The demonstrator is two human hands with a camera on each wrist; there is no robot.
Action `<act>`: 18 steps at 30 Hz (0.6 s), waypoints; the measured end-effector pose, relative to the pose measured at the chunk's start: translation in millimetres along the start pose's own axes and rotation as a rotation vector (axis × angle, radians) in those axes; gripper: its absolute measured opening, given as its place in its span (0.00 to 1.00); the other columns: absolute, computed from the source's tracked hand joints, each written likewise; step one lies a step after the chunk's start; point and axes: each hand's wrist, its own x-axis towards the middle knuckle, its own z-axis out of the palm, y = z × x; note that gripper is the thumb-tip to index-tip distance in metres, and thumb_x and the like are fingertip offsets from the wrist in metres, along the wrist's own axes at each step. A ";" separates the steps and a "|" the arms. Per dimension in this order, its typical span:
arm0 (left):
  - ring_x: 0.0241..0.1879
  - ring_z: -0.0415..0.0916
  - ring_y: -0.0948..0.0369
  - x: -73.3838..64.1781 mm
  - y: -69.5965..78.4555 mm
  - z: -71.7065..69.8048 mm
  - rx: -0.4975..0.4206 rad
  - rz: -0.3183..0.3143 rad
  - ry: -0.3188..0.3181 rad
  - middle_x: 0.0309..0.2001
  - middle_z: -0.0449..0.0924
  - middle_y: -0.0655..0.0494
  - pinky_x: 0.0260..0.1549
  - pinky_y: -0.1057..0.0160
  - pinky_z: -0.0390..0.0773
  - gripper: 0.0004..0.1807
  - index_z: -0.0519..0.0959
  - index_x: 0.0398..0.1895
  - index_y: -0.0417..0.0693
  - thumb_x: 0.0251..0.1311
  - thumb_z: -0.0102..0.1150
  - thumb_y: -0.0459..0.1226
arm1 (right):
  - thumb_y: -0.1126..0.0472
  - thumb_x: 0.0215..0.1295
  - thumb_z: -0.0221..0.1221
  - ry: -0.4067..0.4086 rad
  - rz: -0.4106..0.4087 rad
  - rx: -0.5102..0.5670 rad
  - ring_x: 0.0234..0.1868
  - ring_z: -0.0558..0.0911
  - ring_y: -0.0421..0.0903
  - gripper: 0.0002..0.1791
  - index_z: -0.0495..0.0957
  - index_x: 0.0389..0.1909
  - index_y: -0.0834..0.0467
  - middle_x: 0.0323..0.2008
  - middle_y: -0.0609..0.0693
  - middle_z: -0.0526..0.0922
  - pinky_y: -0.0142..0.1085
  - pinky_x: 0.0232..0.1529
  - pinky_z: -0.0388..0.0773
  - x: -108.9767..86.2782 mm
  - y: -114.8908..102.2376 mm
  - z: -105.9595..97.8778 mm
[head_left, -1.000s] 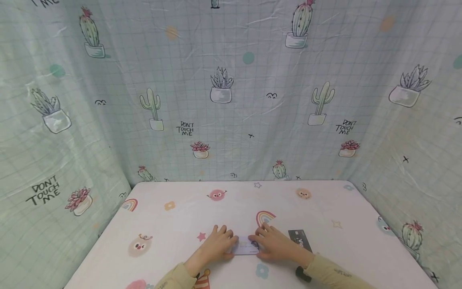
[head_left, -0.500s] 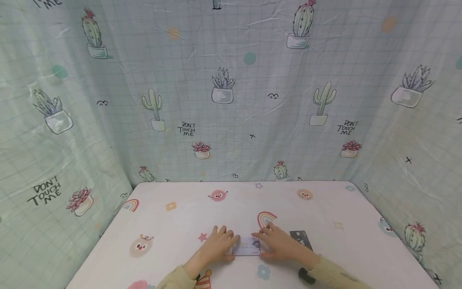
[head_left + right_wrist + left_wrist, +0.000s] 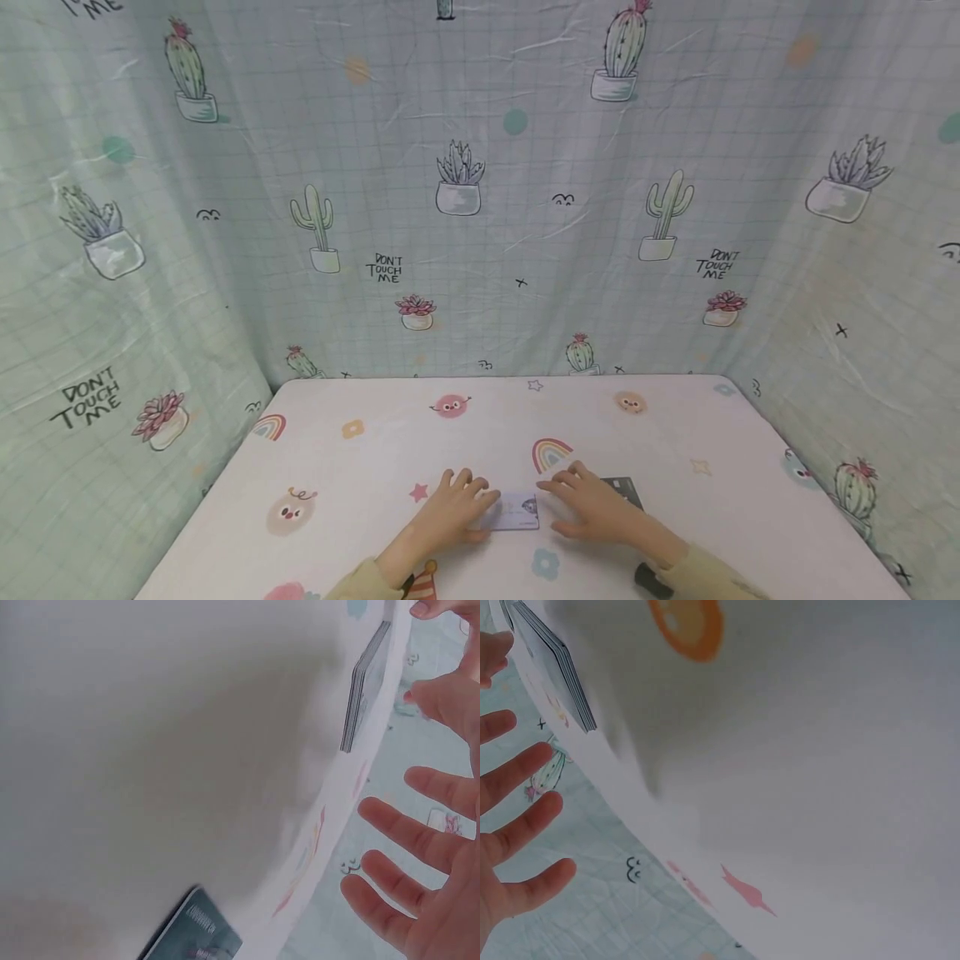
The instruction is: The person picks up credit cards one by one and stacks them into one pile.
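Observation:
A squared stack of cards (image 3: 517,512), with a pale printed card on top, lies flat on the table between the two hands. Its layered edge shows in both wrist views, as in the stack (image 3: 365,690) at the upper right of the right wrist view. My left hand (image 3: 450,510) is by the left end of the stack, its fingertips overlapping that end in the head view. Spread, nearly straight fingers (image 3: 525,829) show in the left wrist view. To the right of the stack, my right hand (image 3: 596,507) is held apart from it, fingers spread and holding nothing.
A dark bank card (image 3: 626,492) lies to the right, partly hidden behind the right hand; its corner shows in the right wrist view. The white table (image 3: 360,467) has cartoon prints. A cactus-patterned curtain (image 3: 480,292) surrounds it at the back and sides.
My right hand has let go of the stack's right end and drawn away to the right, covering more of the dark card. The left hand and the stack stay nearly in place.

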 end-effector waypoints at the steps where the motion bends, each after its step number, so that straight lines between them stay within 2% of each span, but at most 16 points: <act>1: 0.41 0.66 0.61 -0.1 0.1 -0.3 0.001 0.004 0.020 0.42 0.74 0.61 0.39 0.56 0.68 0.28 0.72 0.47 0.59 0.42 0.59 0.57 | 0.46 0.52 0.59 0.013 -0.001 -0.003 0.41 0.66 0.39 0.29 0.68 0.56 0.50 0.44 0.42 0.74 0.35 0.38 0.71 -1.5 0.8 -0.2; 5: 0.40 0.65 0.61 1.1 0.9 -0.6 0.015 0.026 0.112 0.41 0.74 0.61 0.38 0.57 0.67 0.26 0.72 0.43 0.59 0.40 0.61 0.57 | 0.47 0.51 0.60 0.065 0.006 -0.008 0.41 0.66 0.38 0.28 0.70 0.54 0.51 0.43 0.41 0.74 0.33 0.36 0.71 -7.0 3.7 -1.8; 8: 0.39 0.66 0.61 3.8 3.7 -1.9 0.021 0.035 0.149 0.40 0.74 0.61 0.37 0.58 0.66 0.24 0.73 0.41 0.60 0.40 0.61 0.57 | 0.48 0.50 0.61 0.100 0.002 -0.021 0.42 0.66 0.38 0.28 0.71 0.53 0.51 0.42 0.41 0.74 0.33 0.36 0.71 -10.4 5.7 -3.1; 18: 0.41 0.66 0.61 15.6 15.6 -8.6 0.012 0.045 0.142 0.42 0.75 0.63 0.40 0.57 0.66 0.21 0.73 0.43 0.61 0.46 0.58 0.56 | 0.47 0.47 0.63 0.189 -0.016 -0.095 0.39 0.67 0.40 0.29 0.72 0.51 0.52 0.40 0.43 0.75 0.34 0.34 0.70 -23.5 14.9 -1.7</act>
